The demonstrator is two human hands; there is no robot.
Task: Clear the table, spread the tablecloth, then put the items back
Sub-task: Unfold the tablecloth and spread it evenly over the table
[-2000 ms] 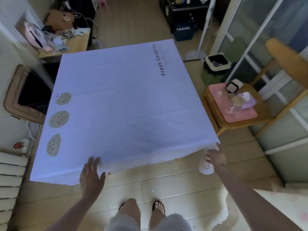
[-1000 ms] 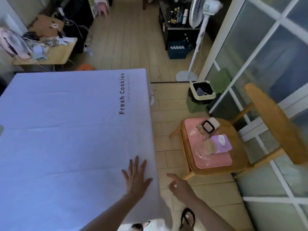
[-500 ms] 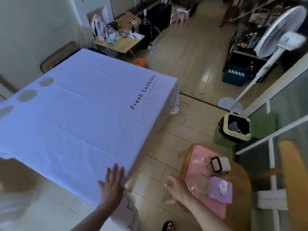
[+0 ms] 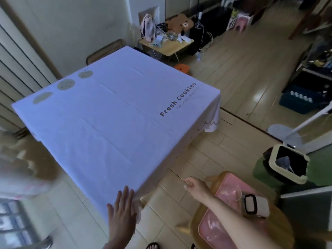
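Left hand [image 4: 122, 211] flat, fingers straight, on near corner of cloth [image 4: 107, 123]. Right hand [image 4: 196, 186] curled, empty, apart from cloth.

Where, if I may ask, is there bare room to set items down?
The tablecloth is bare between the cookie prints and the Fresh Cookies lettering; the left hand rests on its near corner. The chair's pink tray is crowded.

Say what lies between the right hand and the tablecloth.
Only bare floor tiles show between the right hand and the tablecloth, in the head view.
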